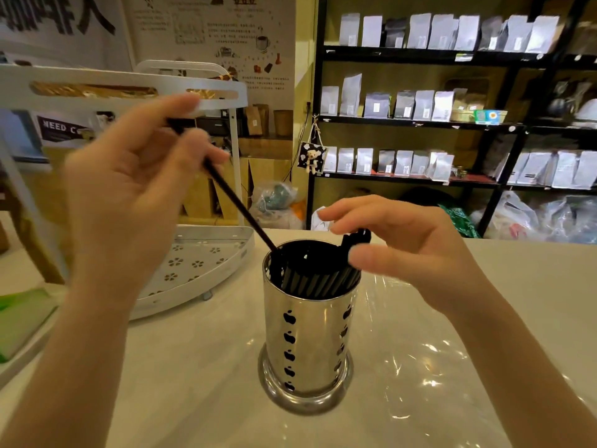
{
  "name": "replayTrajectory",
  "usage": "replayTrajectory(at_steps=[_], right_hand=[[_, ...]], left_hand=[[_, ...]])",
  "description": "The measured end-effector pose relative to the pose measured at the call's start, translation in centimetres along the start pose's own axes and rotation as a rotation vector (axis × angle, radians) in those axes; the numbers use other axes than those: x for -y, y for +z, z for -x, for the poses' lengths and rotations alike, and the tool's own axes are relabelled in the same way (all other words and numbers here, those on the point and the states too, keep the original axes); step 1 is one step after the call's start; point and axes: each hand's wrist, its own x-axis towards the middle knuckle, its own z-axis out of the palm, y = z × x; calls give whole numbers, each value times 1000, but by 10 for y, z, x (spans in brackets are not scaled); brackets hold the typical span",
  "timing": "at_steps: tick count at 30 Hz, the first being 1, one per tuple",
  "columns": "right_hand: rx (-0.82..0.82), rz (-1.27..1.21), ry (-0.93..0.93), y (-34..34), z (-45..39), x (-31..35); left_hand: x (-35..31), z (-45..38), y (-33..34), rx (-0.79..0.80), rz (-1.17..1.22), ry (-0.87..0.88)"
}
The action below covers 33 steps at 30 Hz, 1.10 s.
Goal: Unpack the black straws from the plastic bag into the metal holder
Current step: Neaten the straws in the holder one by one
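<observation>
A shiny metal holder (307, 337) with apple-shaped cutouts stands upright on the white table, in the middle of the view. Several black straws (318, 276) lean inside it, their tops poking above the rim at the right. My left hand (129, 189) is raised to the holder's upper left and pinches one black straw (239, 208), which slants down with its lower end inside the holder's left rim. My right hand (403, 240) hovers over the holder's right rim, thumb and fingers around the straw tops. The clear plastic bag (429, 357) lies flat on the table to the holder's right.
A white perforated corner rack (193, 263) stands on the table at the left, its upper tier behind my left hand. A green-edged item (19, 318) lies at the far left. Black shelves with silver pouches (420, 105) fill the background right.
</observation>
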Motion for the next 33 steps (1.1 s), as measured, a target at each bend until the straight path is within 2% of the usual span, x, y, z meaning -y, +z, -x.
replayTrajectory(at_steps=[4, 8, 12, 18, 20, 25, 28, 33], right_hand=[[74, 297, -82, 6, 6, 9], [45, 443, -98, 12, 5, 6], [29, 518, -129, 11, 5, 2], [-8, 525, -172, 10, 5, 3], [-11, 521, -182, 11, 5, 3], [-16, 518, -191, 11, 5, 3], [-30, 522, -188, 11, 6, 3], [-31, 557, -188, 15, 9, 6]], left_hand=[[-11, 14, 28, 139, -111, 101], [-5, 18, 39, 340, -201, 75], [-2, 22, 44, 588, -257, -40], [-5, 21, 36, 833, -25, -256], [-6, 20, 30, 914, 32, -279], [-16, 19, 26, 924, -22, -235], [-22, 18, 24, 842, -161, -70], [-25, 20, 19, 739, -222, 7]])
